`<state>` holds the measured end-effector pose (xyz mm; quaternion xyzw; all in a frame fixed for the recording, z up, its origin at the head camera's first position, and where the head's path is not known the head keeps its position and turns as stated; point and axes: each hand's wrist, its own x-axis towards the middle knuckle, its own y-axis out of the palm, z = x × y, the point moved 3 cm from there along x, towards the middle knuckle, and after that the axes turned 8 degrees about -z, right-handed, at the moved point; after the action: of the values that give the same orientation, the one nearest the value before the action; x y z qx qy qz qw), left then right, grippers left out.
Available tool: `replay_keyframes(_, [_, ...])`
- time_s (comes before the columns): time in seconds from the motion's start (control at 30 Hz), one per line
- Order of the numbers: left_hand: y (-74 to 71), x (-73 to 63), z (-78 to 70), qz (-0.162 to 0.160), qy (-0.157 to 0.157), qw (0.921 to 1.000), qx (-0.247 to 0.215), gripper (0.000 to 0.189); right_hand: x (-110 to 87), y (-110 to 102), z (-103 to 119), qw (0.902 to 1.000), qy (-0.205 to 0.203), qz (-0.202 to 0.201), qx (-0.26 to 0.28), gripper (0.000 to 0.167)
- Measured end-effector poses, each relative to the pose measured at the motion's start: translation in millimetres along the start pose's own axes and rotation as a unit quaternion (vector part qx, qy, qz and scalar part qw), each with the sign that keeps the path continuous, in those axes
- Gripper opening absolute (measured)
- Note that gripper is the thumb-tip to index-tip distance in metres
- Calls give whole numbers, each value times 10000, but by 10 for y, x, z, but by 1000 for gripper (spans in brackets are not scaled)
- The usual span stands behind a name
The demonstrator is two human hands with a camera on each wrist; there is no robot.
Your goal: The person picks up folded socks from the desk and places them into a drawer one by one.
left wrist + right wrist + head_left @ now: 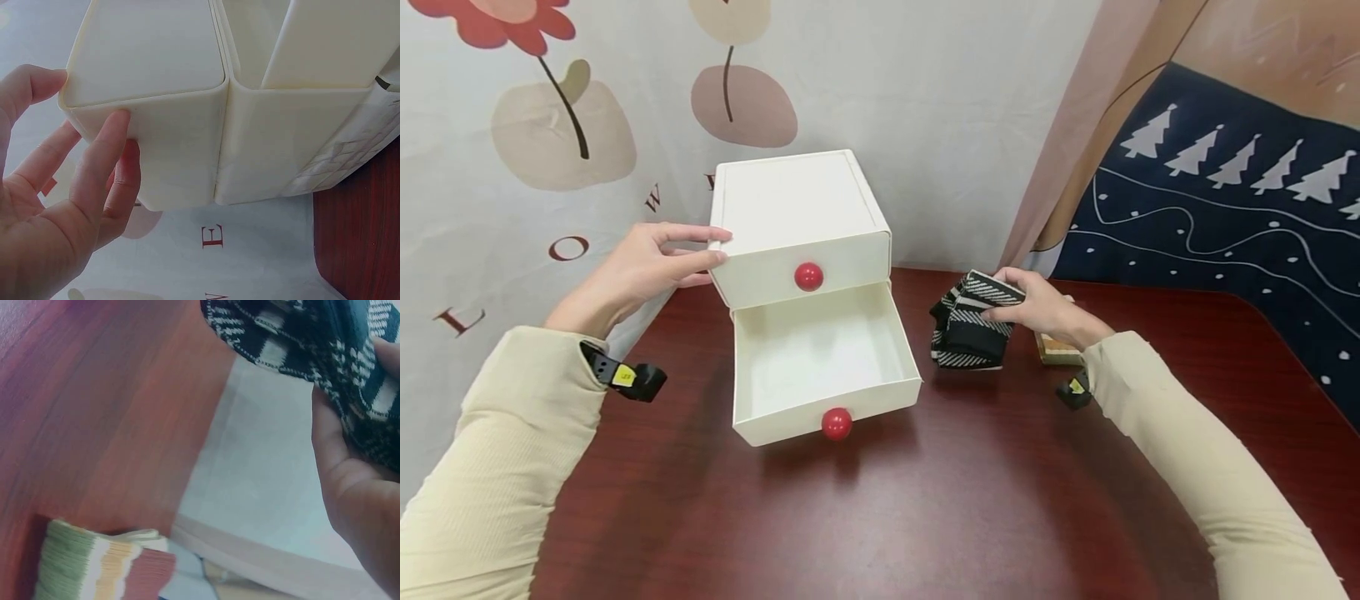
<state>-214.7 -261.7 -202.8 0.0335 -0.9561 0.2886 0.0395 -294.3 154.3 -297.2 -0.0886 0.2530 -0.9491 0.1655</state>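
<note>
A white two-tier drawer box [797, 196] stands on the table, its upper drawer closed. The lower drawer [820, 358] is pulled out, and nothing lies inside it. My left hand [643, 271] rests on the upper unit's left front corner. In the left wrist view its fingertips [119, 119] touch the side wall while the thumb lies at the edge. To the right of the box, my right hand [1037, 308] holds folded black-and-white patterned socks [973, 325], thumb on the near side. The right wrist view shows these knit socks [300, 344] only in part.
A folded striped knit bundle [103, 562] in green, yellow and red lies on the table [925, 500] behind my right wrist. Each drawer has a round red knob [808, 277]. Printed curtains [940, 125] hang behind the box.
</note>
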Motion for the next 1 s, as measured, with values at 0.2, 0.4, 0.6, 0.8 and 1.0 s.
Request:
replay_keyframes(0.2, [6,6,-9,23,-3,10000,-30,45,-84,-99,298,9990,-395,-152,160,27])
replay_keyframes(0.4, [-12,-2,8,24,38,9999,-113,44,-100,-137,773,9960,-803,106,374,26])
replay_keyframes(0.6, [-33,-13,8,2,86,9998,-172,42,1,24,1209,9935,-1072,331,217,26])
replay_keyframes(0.8, [-30,-6,6,-27,111,9998,-145,42,151,355,1446,9899,-1155,724,400,28])
replay_keyframes(1.0, [-25,-2,-2,-32,154,9998,-96,41,247,703,1548,9850,-1219,1204,218,28])
